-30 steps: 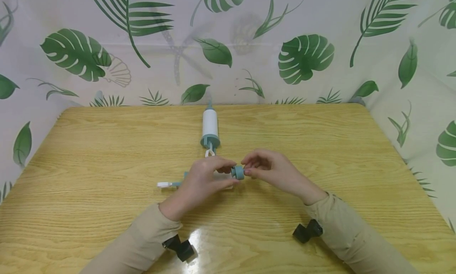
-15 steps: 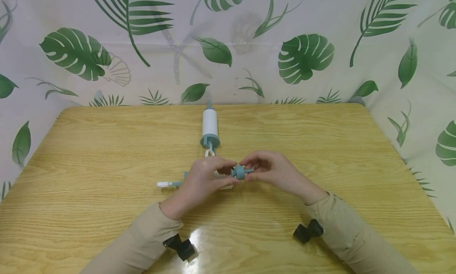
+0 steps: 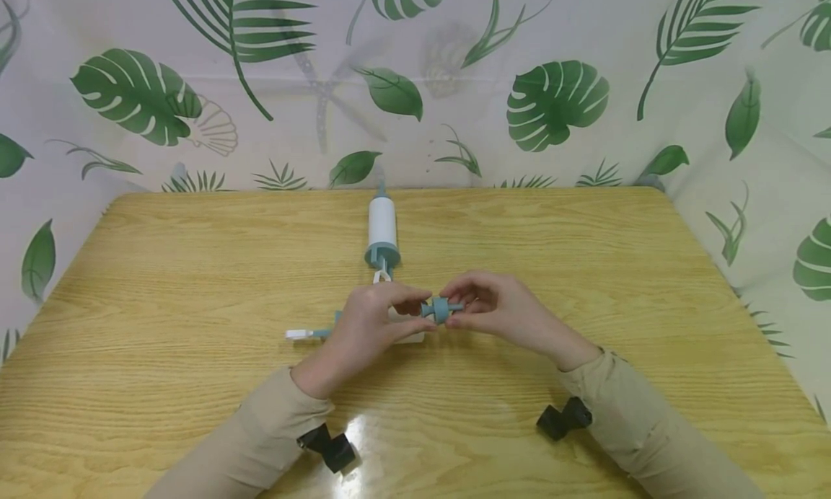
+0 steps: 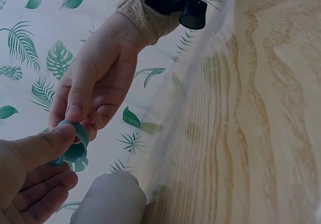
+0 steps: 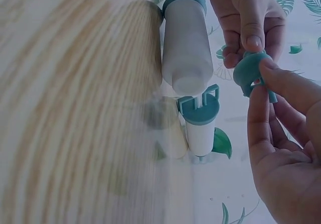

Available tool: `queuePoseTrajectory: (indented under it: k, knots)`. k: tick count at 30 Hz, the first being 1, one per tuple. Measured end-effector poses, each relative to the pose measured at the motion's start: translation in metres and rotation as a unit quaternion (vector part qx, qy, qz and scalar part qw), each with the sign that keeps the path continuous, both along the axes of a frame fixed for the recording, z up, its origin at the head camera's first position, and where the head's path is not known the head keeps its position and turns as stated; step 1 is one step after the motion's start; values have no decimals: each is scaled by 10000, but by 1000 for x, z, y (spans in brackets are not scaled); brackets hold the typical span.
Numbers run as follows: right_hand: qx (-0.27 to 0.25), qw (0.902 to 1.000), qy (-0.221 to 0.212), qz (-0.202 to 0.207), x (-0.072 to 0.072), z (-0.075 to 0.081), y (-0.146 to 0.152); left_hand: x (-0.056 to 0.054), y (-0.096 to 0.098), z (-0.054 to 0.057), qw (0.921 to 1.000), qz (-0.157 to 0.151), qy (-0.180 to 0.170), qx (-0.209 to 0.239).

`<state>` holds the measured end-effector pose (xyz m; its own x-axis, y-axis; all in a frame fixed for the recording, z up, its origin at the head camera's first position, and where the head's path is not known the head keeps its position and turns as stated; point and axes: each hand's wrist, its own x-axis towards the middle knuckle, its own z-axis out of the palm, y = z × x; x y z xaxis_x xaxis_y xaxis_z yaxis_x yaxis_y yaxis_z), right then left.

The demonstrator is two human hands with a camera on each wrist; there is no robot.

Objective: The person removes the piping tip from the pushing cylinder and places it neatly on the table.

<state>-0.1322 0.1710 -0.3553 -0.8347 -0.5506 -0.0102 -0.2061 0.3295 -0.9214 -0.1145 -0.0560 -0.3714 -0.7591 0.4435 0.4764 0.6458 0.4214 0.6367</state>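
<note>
Between my two hands is a small teal plastic nozzle piece [image 3: 441, 310], with a wide collar and a thin stem pointing right. My left hand [image 3: 370, 322] pinches its left end between thumb and fingers. The thumb and index finger of my right hand [image 3: 503, 311] pinch it from the other side, around the collar and stem. In the right wrist view, the nozzle piece [image 5: 251, 71] has a rounded, dome-like body with openings at its lower side. A white cylinder [image 3: 412, 336] with a teal flange lies under my left hand, partly hidden by it.
Farther back on the wooden table [image 3: 195, 268] lies a white syringe-like tube [image 3: 382, 223] with a teal flange and tip, pointing at the wall. A white handle end [image 3: 299, 334] sticks out left of my left hand. Leaf-patterned cloth [image 3: 454, 124] hangs behind.
My right fingers have shifted on the nozzle piece, so that its thin stem, hidden earlier, shows. The piece has moved slightly right and up. The left hand has stayed nearly still.
</note>
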Motion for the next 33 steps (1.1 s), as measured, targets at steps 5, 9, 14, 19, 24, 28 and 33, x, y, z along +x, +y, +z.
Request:
queuePoseTrajectory:
  k: [5, 9, 14, 19, 24, 28, 33]
  knots:
    - [6, 10000, -15, -71, 0, 2, 3, 0, 0, 1, 10000, -11, -64, 26]
    - [50, 9999, -30, -94, 1, 4, 6, 0, 0, 1, 10000, -58, -49, 51]
    - [60, 9998, -63, -166, 2, 5, 12, -1, 0, 0, 9999, -102, -8, 102]
    - [182, 9995, -115, -248, 3, 6, 19, -2, 1, -2, 9999, -114, -38, 61]
    - [413, 9987, 109, -271, 4, 6, 29, -2, 2, -1, 9999, -112, -67, -43]
    - [606, 9969, 391, -299, 4, 5, 36, -3, 5, -2, 9999, -92, -99, -97]
    - [758, 9936, 786, -304, 5, 6, 45, -5, 9, -3, 9997, -93, -167, -123]
